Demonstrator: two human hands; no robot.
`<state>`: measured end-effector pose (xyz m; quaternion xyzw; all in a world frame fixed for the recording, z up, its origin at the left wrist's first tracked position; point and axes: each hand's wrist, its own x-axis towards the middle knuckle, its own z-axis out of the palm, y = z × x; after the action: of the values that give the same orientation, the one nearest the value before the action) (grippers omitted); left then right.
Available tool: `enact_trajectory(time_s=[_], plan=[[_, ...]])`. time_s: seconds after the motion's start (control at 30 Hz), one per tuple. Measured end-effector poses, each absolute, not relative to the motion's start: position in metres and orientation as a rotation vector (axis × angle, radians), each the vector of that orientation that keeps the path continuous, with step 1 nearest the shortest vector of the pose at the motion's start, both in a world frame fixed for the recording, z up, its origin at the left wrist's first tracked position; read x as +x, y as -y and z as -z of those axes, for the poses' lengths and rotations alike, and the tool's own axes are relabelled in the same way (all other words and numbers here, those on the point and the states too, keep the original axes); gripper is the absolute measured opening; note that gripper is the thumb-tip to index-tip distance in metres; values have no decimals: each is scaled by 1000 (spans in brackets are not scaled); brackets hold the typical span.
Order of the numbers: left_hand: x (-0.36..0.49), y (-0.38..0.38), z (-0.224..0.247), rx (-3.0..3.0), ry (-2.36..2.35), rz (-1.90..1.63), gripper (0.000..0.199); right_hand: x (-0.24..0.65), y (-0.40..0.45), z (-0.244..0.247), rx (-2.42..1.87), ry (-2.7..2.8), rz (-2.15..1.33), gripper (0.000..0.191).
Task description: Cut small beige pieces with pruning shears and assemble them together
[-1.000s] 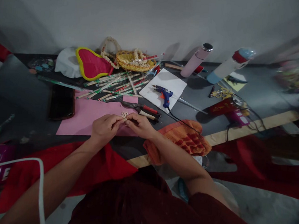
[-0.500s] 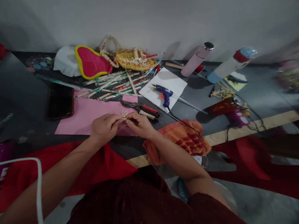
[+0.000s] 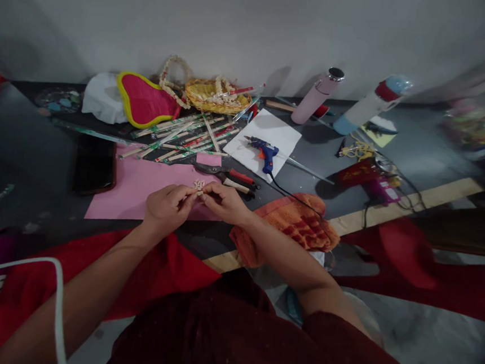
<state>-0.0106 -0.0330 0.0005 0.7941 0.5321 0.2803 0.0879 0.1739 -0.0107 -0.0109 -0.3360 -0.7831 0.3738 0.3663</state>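
Note:
Between my fingertips is a small cluster of pale beige pieces, held over the pink sheet. My left hand pinches it from the left, and my right hand grips it from the right, with thumb and forefinger pressed together. Just beyond the hands lie pliers or cutters with red and pale handles. A blue glue gun rests on a white square. Several wrapped sticks are heaped behind the pink sheet.
Along the wall stand a yellow basket, a pink flask and a white-and-blue bottle. A black phone lies left. An orange towel lies under my right forearm. A white cable crosses the lower left.
The whole view has shifted slightly, so the things on the table appear a little further left. Both hands keep their pinch on the small cluster.

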Motion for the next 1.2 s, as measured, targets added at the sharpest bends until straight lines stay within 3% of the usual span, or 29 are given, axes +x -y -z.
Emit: enact_trajectory(time_s=[0.27, 0.63, 0.93, 1.2], plan=[[-9, 33, 0, 2337, -1607, -817, 23, 176, 9, 11, -874, 2108, -831, 15], [-19, 26, 0, 2158, -1762, -839, 23, 189, 1, 17, -1144, 2392, -263, 20], [-14, 29, 0, 2205, -1690, -870, 23, 188, 1, 19, -1107, 2526, -255, 21], [-14, 30, -1, 2156, -1694, -870, 20, 212, -11, 6, -1285, 2116, -360, 24]])
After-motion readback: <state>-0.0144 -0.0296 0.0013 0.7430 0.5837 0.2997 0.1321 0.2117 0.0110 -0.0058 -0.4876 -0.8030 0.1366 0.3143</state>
